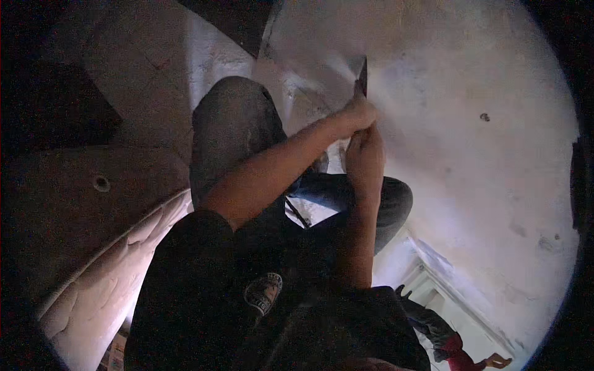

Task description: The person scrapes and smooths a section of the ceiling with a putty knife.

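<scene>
- Head view, centre: the bare left hand [360,114] was curled around the lower part of a dark, narrow, blade-like tool [364,75], whose tip pointed away from the wearer.
- Head view, just below: the bare right hand [365,154] touched the left; whether its grip had closed on the tool's hidden end could not be told.
- Tool position: it stood above the wearer's bent knees, in front of a broad, pale, mottled, plaster-like surface [470,167]; contact between the two could not be confirmed.
- Extent of the work: the tool was in hand and not laid down, so the work appeared under way. A small dark pit [484,117] and a greyish patch [546,243] marked the surface; how much was finished or left could not be judged.
- Lower right: another person's red sleeve [455,347] showed beside a white, framed panel [470,315].
</scene>
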{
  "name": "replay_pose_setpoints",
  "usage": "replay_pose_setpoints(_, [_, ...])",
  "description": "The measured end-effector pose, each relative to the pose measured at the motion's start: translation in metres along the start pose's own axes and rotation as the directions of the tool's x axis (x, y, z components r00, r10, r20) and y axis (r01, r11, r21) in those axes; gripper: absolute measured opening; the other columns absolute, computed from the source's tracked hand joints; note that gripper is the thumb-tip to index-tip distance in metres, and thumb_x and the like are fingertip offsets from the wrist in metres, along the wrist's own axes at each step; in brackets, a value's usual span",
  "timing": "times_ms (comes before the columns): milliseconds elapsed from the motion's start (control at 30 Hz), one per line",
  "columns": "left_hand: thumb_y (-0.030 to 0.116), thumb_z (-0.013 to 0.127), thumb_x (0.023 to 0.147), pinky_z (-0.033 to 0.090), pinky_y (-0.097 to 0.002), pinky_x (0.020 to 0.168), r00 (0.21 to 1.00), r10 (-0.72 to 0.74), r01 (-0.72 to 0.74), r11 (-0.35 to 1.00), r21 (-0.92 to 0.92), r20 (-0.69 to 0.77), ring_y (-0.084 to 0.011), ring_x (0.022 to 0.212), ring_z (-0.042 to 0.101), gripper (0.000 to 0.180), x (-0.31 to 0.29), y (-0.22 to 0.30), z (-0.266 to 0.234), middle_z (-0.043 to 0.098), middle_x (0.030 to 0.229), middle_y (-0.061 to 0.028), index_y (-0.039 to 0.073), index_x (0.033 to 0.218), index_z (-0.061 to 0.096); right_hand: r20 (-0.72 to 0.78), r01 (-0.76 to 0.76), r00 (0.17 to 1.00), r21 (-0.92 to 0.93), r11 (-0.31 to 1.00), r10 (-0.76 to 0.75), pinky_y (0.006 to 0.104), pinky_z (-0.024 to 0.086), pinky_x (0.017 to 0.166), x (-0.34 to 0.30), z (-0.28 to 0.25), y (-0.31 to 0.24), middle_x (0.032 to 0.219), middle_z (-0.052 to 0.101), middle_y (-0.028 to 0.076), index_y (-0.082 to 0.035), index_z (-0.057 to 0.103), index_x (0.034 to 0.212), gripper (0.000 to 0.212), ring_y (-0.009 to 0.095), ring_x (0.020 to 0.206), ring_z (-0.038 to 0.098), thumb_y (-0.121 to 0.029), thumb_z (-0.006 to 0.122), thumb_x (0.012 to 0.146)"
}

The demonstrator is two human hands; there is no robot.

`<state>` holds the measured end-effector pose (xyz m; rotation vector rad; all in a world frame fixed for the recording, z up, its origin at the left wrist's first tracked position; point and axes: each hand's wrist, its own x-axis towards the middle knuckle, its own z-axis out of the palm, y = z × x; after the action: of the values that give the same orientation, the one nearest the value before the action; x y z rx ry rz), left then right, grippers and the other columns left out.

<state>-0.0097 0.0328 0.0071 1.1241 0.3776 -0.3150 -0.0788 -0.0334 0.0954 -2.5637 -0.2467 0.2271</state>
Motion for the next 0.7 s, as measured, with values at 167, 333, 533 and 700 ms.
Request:
replay_pose_setpoints(167, [0.026,0.045,0.094,0.035,-0.0442,0.108,0.975,0.114,-0.156,0.961,0.226,0.189,-0.0438,0.122,0.049,0.084,0.002,0.009,0.005,0.042,0.137,-0.0353,-0.005,0.148,-0.010,-0.044,0.102,0.994,0.052,0.993,-0.100,0.0487,0.046,0.083,-0.002,-0.015,-0.001,0.110,0.064,0.026,0.000,0.053,0.125,0.034,0.047,0.105,0.058,-0.020,0.045,0.099])
replay_pose_setpoints(333, [0.038,0.043,0.095,0.034,-0.0414,0.109,0.989,-0.106,0.103,0.994,-0.030,-0.102,-0.0435,0.131,0.042,0.087,-0.003,0.008,0.012,0.034,0.142,-0.0383,-0.010,0.146,-0.009,-0.087,0.056,0.994,-0.106,0.993,-0.065,0.0519,0.048,0.069,-0.013,-0.007,-0.003,0.089,0.067,0.025,-0.005,0.054,0.131,0.037,0.044,0.082,0.065,-0.019,0.050,0.097])
replay_pose_setpoints(533, [0.043,0.042,0.094,0.034,-0.0403,0.109,0.991,-0.091,0.085,0.995,-0.061,-0.102,-0.0437,0.131,0.042,0.090,-0.003,0.008,0.013,0.035,0.142,-0.0379,-0.012,0.146,-0.008,-0.107,0.033,0.994,-0.022,0.999,-0.035,0.0487,0.050,0.071,-0.009,-0.010,0.001,0.091,0.067,0.025,-0.002,0.061,0.121,0.030,0.041,0.084,0.066,-0.015,0.051,0.095])
replay_pose_setpoints(700, [0.043,0.042,0.095,0.034,-0.0410,0.109,0.990,-0.110,0.099,0.988,-0.118,-0.086,-0.0423,0.131,0.042,0.089,0.003,0.009,0.008,0.037,0.141,-0.0369,-0.012,0.146,-0.005,-0.043,0.049,0.998,0.045,0.998,-0.047,0.0467,0.051,0.073,0.004,-0.008,0.001,0.094,0.068,0.025,0.000,0.060,0.119,0.030,0.041,0.088,0.066,-0.013,0.050,0.094])
